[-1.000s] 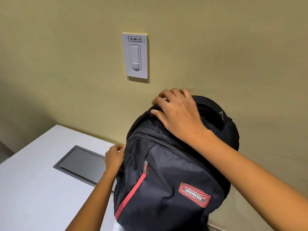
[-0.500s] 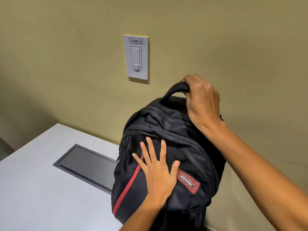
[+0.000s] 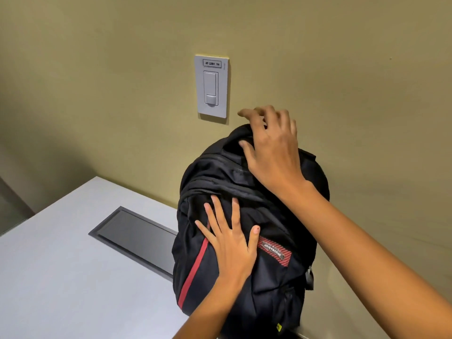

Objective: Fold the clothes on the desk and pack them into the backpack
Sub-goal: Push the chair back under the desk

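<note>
Fingers spread and straight, the left hand [image 3: 232, 243] presses flat on the front of the backpack [image 3: 269, 297], just right of its red stripe [image 3: 193, 272]. The right hand [image 3: 274, 152] hovers at its top, fingers loosely bent, gripping nothing, thumb on the fabric. The backpack stands upright on the table [image 3: 61, 277] against the wall [image 3: 97, 94], below a switch [image 3: 212, 86], beside a dark hatch [image 3: 137, 238].

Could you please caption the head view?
Left hand and right hand touch a black fabric backpack on a grey desk.
</note>
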`<state>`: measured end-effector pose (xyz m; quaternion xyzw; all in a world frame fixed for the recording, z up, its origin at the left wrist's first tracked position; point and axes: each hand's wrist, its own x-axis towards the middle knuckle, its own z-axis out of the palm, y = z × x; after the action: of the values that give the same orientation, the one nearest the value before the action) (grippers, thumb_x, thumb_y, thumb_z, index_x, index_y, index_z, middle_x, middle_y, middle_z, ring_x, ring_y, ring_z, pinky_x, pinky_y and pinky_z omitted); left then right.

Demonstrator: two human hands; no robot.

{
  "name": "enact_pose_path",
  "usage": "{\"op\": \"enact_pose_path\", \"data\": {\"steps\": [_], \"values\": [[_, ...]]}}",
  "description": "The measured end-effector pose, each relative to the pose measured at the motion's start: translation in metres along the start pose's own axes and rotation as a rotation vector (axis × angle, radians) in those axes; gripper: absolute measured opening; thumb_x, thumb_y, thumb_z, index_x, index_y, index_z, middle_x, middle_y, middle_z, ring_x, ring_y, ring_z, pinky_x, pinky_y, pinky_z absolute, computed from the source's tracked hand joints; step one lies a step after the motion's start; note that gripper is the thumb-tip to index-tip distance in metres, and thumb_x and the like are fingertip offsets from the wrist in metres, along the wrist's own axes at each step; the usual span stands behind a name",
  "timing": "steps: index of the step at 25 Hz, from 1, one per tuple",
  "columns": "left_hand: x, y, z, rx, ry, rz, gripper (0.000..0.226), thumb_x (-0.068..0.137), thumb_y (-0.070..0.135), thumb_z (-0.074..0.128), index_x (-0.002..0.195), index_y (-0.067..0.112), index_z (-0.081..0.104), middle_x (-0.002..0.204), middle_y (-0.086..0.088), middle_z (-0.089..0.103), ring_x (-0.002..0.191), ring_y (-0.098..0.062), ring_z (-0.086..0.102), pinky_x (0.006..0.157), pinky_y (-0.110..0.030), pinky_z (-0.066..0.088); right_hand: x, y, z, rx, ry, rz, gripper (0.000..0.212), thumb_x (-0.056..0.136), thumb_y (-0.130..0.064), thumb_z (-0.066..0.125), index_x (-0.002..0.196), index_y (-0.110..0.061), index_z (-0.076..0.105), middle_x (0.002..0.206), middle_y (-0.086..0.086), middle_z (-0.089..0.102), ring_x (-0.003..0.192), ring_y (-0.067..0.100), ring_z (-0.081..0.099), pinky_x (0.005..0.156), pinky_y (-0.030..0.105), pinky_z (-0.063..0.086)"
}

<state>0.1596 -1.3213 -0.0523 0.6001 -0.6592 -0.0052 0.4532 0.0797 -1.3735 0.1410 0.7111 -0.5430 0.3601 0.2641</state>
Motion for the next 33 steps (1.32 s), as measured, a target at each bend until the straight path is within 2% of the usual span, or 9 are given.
{"op": "enact_pose_path", "data": {"steps": [4,6,8,11,13,18,22,27,33], "values": [[-0.007,-0.001,-0.041,-0.102,0.032,0.055,0.048,0.1,0.033,0.029,0.147,0.029,0.026,0.156,-0.006,0.022,0.146,-0.025,0.02,0.115,-0.061,0.013,-0.031,-0.04,-0.024,0.166,0.163,-0.209,0.032,0.084,-0.007,0.064,0.115,-0.011,0.066,0.107,0.008,0.064,0.104,0.027,0.051,0.091,0.039,0.036],[-0.01,-0.005,-0.07,-0.145,0.065,0.061,0.04,0.099,0.03,0.033,0.138,0.021,0.034,0.144,-0.004,0.036,0.134,-0.022,0.034,0.11,-0.055,0.028,-0.054,-0.06,-0.032,0.293,0.154,-0.258,0.024,0.085,-0.004,0.062,0.108,-0.009,0.069,0.101,0.007,0.066,0.099,0.027,0.056,0.09,0.039,0.04],[-0.018,-0.009,-0.102,-0.136,0.1,0.028,0.035,0.101,0.034,0.028,0.13,0.019,0.04,0.135,0.0,0.042,0.121,-0.02,0.041,0.105,-0.044,0.035,-0.076,-0.078,-0.038,0.404,0.113,-0.272,0.019,0.088,-0.004,0.062,0.105,-0.007,0.07,0.099,0.007,0.067,0.096,0.027,0.058,0.086,0.038,0.042],[-0.044,-0.023,-0.151,-0.03,0.168,-0.013,0.038,0.104,0.038,0.019,0.12,0.02,0.048,0.126,0.004,0.048,0.116,-0.015,0.044,0.102,-0.026,0.03,-0.109,-0.106,-0.047,0.54,0.02,-0.263,0.016,0.09,-0.005,0.061,0.103,-0.006,0.069,0.097,0.007,0.065,0.092,0.025,0.058,0.08,0.036,0.042],[-0.069,-0.033,-0.179,0.017,0.218,-0.093,0.037,0.104,0.034,0.022,0.112,0.02,0.055,0.119,0.006,0.054,0.113,-0.011,0.046,0.1,-0.021,0.028,-0.129,-0.124,-0.055,0.591,-0.041,-0.267,0.019,0.088,-0.003,0.059,0.103,-0.007,0.069,0.098,0.007,0.065,0.091,0.024,0.057,0.08,0.035,0.042],[-0.131,-0.04,-0.234,0.088,0.348,-0.321,0.03,0.101,0.025,0.03,0.103,0.025,0.06,0.104,0.016,0.057,0.106,-0.002,0.047,0.094,-0.021,0.031,-0.173,-0.164,-0.075,0.736,-0.143,-0.249,0.027,0.082,0.007,0.059,0.102,-0.008,0.068,0.096,0.005,0.062,0.089,0.022,0.055,0.078,0.033,0.042],[-0.168,-0.033,-0.264,0.168,0.418,-0.409,0.028,0.1,0.024,0.032,0.099,0.026,0.059,0.1,0.019,0.056,0.104,-0.003,0.048,0.092,-0.019,0.031,-0.202,-0.186,-0.091,0.836,-0.201,-0.322,0.025,0.083,0.005,0.058,0.101,-0.01,0.067,0.096,0.003,0.062,0.09,0.02,0.055,0.078,0.032,0.046],[-0.194,-0.001,-0.289,0.314,0.536,-0.46,0.028,0.1,0.025,0.033,0.096,0.026,0.061,0.097,0.018,0.057,0.102,0.0,0.047,0.092,-0.016,0.031,-0.208,-0.203,-0.114,1.017,-0.21,-0.428,0.021,0.084,-0.003,0.057,0.099,-0.011,0.069,0.095,0.003,0.065,0.09,0.019,0.059,0.083,0.023,0.043],[-0.228,0.068,-0.29,0.534,0.739,-0.599,0.027,0.099,0.023,0.036,0.095,0.024,0.062,0.097,0.016,0.059,0.1,-0.003,0.049,0.092,-0.013,0.029,-0.211,-0.184,-0.147,1.286,-0.211,-0.64,0.025,0.082,0.003,0.066,0.101,-0.012,0.068,0.098,0.004,0.065,0.093,0.019,0.057,0.079,0.031,0.052]]}}
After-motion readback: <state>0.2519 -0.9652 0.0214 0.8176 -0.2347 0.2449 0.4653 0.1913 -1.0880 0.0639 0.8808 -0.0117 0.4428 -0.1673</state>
